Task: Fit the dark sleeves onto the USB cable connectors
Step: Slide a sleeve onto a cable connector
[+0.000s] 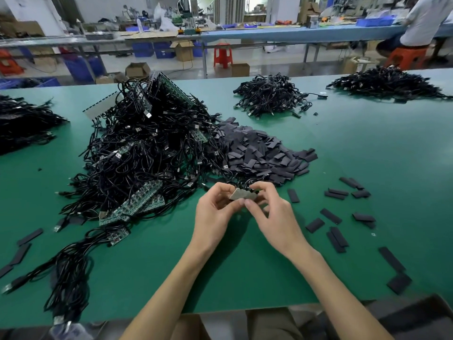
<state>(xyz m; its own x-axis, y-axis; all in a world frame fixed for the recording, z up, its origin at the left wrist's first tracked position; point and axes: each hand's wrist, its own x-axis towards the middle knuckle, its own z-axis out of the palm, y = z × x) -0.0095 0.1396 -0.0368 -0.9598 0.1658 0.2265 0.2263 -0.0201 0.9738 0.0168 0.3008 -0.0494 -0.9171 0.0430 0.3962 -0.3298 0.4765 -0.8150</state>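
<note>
Over the green table (367,148), my left hand (215,212) and my right hand (272,212) together pinch a small pale grey circuit board strip (241,194). Black cable loops (241,185) hang from its far edge. A big heap of black USB cables with green boards (147,153) lies to the left of my hands. Just behind them is a pile of flat dark sleeves (259,153). Several loose dark sleeves (337,238) are scattered to the right of my right hand.
More cable heaps lie at the far middle (269,96), far right (384,83) and left edge (22,123). A cable bundle (66,273) trails to the near left edge. Loose sleeves (23,249) lie at the left. A seated person (421,23) works at the blue bench behind.
</note>
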